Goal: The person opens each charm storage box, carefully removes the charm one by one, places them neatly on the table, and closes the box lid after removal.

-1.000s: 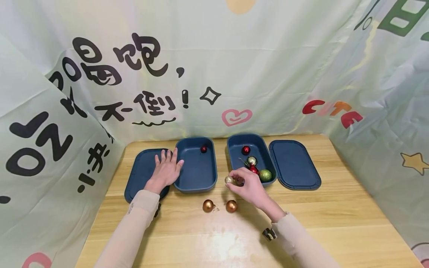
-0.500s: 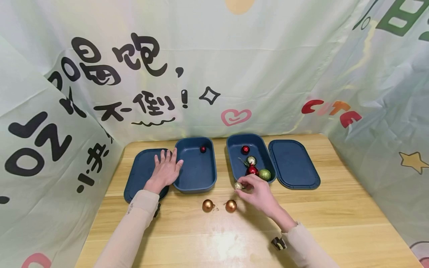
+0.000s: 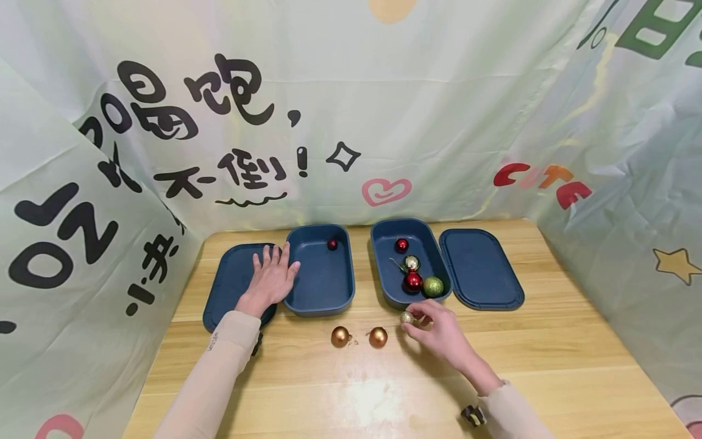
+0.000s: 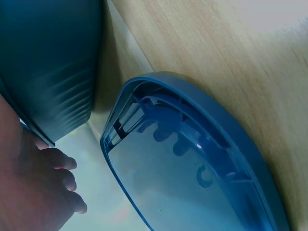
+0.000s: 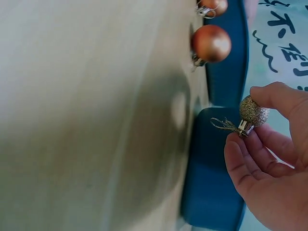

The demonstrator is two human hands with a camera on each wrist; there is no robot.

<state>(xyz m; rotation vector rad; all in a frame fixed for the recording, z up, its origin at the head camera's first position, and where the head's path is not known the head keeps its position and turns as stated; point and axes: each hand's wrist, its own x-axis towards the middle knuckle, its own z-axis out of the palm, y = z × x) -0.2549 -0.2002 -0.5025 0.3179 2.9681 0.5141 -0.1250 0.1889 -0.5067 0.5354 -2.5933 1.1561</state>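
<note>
The right hand's fingers pinch a gold glitter ball above the tabletop, on the right box's near side. Two copper balls lie to its left. Farther left, the left hand spreads its fingers at the left box's left edge.

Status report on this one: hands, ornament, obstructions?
Right hand pinches glittery gold ball, near right box. Left hand spread by left box. In the way: apparently nothing; two copper balls nearby, untouched.

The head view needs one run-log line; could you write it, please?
right hand: pinches glittery gold ball | left hand: spread, near left box | two copper balls: on table
</note>
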